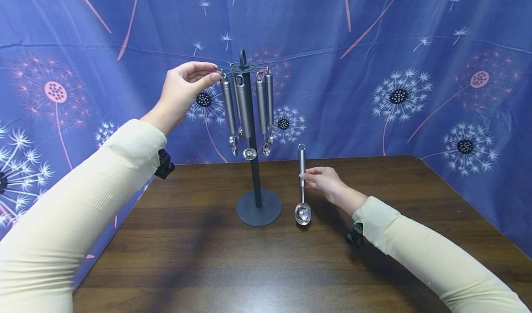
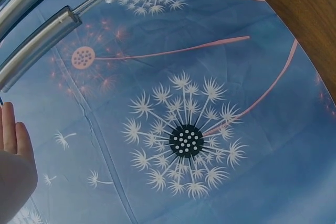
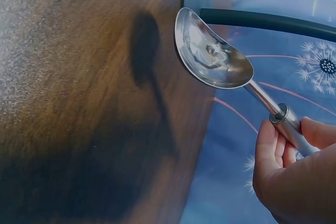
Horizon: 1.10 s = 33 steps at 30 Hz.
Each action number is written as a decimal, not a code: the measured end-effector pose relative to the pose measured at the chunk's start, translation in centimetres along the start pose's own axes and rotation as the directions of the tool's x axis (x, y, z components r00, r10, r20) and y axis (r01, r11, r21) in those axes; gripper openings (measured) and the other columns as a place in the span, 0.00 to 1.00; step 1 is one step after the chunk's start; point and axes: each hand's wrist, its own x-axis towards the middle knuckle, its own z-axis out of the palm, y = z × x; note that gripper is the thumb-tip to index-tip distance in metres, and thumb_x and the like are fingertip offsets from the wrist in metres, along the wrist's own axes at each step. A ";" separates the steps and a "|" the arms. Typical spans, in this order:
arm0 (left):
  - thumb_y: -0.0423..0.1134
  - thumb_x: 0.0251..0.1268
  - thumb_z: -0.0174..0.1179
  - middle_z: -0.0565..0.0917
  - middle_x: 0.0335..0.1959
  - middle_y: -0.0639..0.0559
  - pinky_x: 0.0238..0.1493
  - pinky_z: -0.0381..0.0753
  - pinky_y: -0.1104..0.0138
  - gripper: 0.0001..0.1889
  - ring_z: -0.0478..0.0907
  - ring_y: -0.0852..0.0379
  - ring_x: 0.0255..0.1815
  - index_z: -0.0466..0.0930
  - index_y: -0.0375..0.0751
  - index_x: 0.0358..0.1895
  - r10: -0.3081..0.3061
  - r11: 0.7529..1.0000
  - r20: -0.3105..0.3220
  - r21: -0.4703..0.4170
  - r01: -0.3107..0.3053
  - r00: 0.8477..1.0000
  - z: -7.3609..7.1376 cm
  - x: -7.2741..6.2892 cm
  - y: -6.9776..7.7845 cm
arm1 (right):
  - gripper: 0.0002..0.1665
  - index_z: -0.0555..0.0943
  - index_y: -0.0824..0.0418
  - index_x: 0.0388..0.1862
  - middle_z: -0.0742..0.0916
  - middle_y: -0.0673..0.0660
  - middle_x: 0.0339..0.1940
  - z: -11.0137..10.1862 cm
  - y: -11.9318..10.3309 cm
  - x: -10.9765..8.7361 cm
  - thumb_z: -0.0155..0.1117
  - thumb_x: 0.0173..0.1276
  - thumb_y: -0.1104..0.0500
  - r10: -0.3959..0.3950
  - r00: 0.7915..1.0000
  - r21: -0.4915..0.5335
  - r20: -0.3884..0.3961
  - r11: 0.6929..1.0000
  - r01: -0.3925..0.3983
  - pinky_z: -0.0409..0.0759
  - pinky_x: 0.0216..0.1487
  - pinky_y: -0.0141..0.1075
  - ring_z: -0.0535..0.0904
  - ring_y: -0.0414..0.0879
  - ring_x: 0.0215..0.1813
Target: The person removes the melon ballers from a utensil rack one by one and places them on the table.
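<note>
Overhead, the left hand [image 1: 183, 91] was raised to the top of the black stand [image 1: 251, 133], its fingertips pinching the hanging loop of the outermost steel utensil [image 1: 228, 114] at the rim of the stand's top disc. Three more steel-handled utensils hung beside it around the pole. The right hand [image 1: 326, 181] held the scoop [image 1: 302, 186] upright by its handle, bowl down and touching or just above the wooden table [image 1: 208, 267], just beside the stand's round base.

From the left wrist, only the edge of the palm [image 2: 13, 150] showed at the lower left, with steel handles [image 2: 37, 45] slanting across the top corner and a small spoon bowl beyond them; the fingertips were out of frame, so the pinch itself could not be checked there.

From the right wrist, the fingers [image 3: 273, 150] were wrapped round the scoop's handle just behind its collar, and the polished bowl [image 3: 212, 51] faced the camera with the stand's dark pole behind it.

To handle this well, the left hand probably needed to steady the hanging utensil without pulling it sideways, since the stand looked narrow and top-heavy; the right hand's grip seemed firm enough, though a higher hold might leave the loop freer.
</note>
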 end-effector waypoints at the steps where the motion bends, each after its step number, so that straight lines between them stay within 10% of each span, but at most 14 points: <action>1: 0.42 0.56 0.71 0.86 0.43 0.57 0.63 0.74 0.67 0.19 0.81 0.63 0.49 0.82 0.42 0.50 -0.001 1.000 0.001 0.001 0.001 1.000 0.0 0.0 0.0 | 0.24 0.71 0.77 0.59 0.82 0.51 0.34 0.0 0.1 0.0 0.62 0.69 0.64 0.002 1.000 -0.004 0.001 1.000 -0.002 0.77 0.63 0.44 0.83 0.39 0.33; 17: 0.43 0.58 0.70 0.82 0.44 0.58 0.63 0.73 0.68 0.21 0.79 0.60 0.52 0.77 0.42 0.52 -0.026 0.999 0.014 0.034 0.026 1.000 0.2 0.0 0.4 | 0.22 0.71 0.78 0.56 0.82 0.51 0.33 0.1 1.4 0.1 0.61 0.69 0.65 0.033 0.999 -0.017 0.001 0.999 -0.033 0.84 0.47 0.33 0.83 0.38 0.29; 33: 0.45 0.68 0.60 0.70 0.71 0.52 0.77 0.53 0.65 0.32 0.63 0.59 0.73 0.61 0.47 0.73 -0.103 0.993 0.250 0.085 0.084 0.963 -0.7 1.1 0.7 | 0.22 0.71 0.79 0.56 0.83 0.53 0.32 0.1 2.2 0.2 0.62 0.68 0.66 0.042 0.999 -0.016 0.003 0.999 -0.042 0.84 0.52 0.38 0.83 0.39 0.31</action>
